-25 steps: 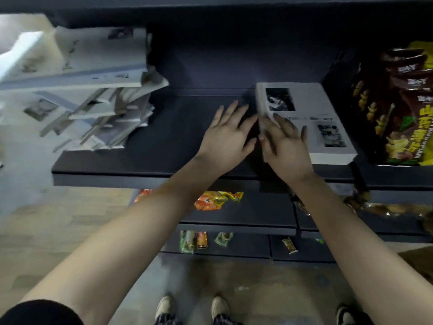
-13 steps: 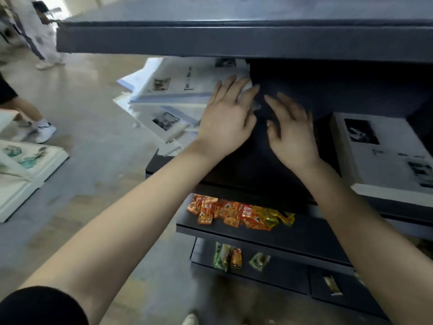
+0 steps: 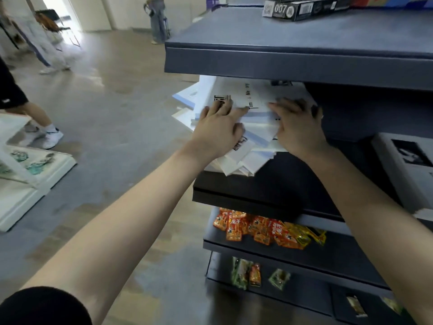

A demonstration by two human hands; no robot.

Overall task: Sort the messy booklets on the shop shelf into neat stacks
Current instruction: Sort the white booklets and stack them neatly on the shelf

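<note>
Two hands, left hand [image 3: 218,131] and right hand [image 3: 298,130], fingers [image 3: 239,110] spread flat atop booklets [image 3: 257,95]

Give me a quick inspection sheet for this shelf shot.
Surface: dark shelf, partly bare.
Job's things: messy booklet pile at the shelf's left end, overhanging the edge; neat stack at right.
Clutter: snack packets one tier down; black box on the upper shelf.
Grippers: left hand flat on the pile; right hand on it too, blurred, grip unclear.
Cables: nothing seen.
Surroundings: floor, a person at left, display board on the floor.
</note>
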